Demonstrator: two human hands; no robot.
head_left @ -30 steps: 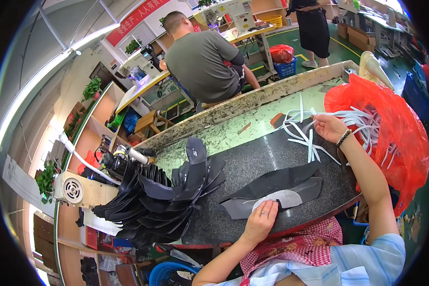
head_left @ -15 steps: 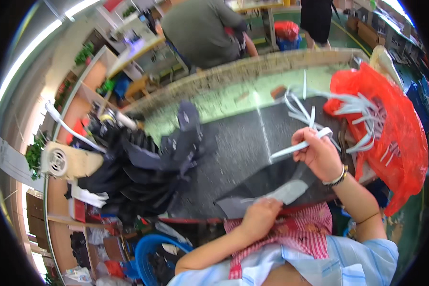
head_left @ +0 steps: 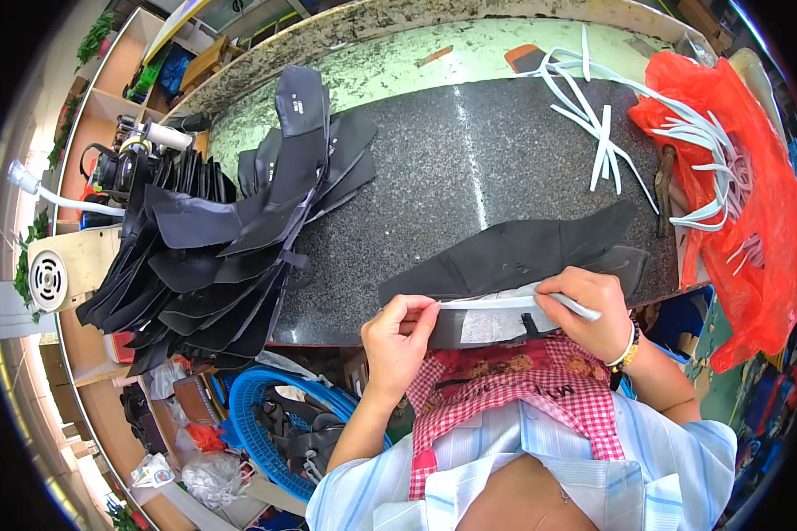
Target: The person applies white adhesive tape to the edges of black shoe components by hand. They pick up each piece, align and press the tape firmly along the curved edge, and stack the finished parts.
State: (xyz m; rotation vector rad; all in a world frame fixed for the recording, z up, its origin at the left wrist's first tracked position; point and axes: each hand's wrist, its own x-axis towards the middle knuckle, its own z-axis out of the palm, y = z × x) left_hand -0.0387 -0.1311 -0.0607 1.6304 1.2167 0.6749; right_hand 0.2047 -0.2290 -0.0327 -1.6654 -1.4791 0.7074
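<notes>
I see a dark granite bench [head_left: 469, 168]: black cut piece [head_left: 514, 252] just beyond my hands, black stack [head_left: 230, 239] left, white strips [head_left: 598, 133] far right.

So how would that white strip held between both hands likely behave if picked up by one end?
The white strip would probably droop: it is thin and narrow, stretched between left hand and right hand. Loose white strips on the dark stone tabletop lie curved, suggesting flexibility. It looks light, unlikely to roll.
</notes>
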